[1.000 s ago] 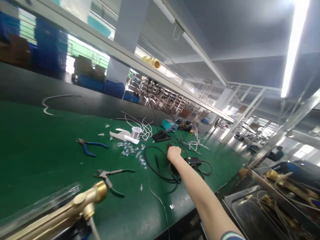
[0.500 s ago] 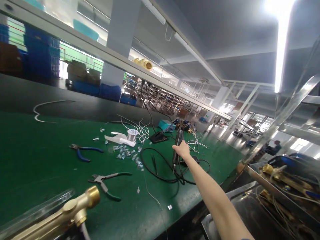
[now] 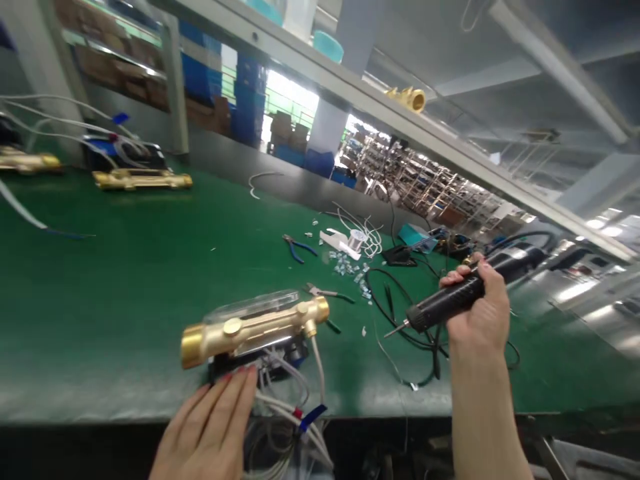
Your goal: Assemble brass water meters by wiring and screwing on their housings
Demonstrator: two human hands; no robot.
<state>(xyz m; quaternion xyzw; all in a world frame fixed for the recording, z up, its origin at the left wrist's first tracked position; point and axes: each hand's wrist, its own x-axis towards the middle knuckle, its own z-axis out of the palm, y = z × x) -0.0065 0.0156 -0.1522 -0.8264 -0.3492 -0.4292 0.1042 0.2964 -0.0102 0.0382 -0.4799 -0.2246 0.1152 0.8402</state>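
Noted two spare brass fittings [image 3: 143, 179] far left on the green worktop [image 3: 125, 280], well apart from the work. Found left hand [image 3: 210, 427] at the near edge, open and flat, grasping nothing, fingertips [image 3: 235, 393] touching the black base under the brass fitting [image 3: 250, 330]. Logged that fitting lying on its side near the front edge, clear cover [image 3: 257, 305] just behind it, white wires [image 3: 295, 393] hanging from beneath it over the edge. Further back: green pliers [image 3: 327, 293] just beside the fitting's right end, blue pliers [image 3: 299, 247], scattered clips [image 3: 347, 268], solder spool [image 3: 356, 237]. Found right hand [image 3: 483, 317] clenched round the soldering iron [image 3: 465, 297], held above the worktop, tip aimed left at the fitting but apart from it.

Judged step in hand: iron brought over, fitting steadied, no contact yet. Judged next move to call for a firmer left-hand hold and the tip guided down to a joint near the wires; exact joint not made out.

In the way: black cord [image 3: 395, 313] looped on the worktop between iron and fitting, likely to drag; wires close to the tip's path, easy to scorch; green pliers crowding the fitting's right end.
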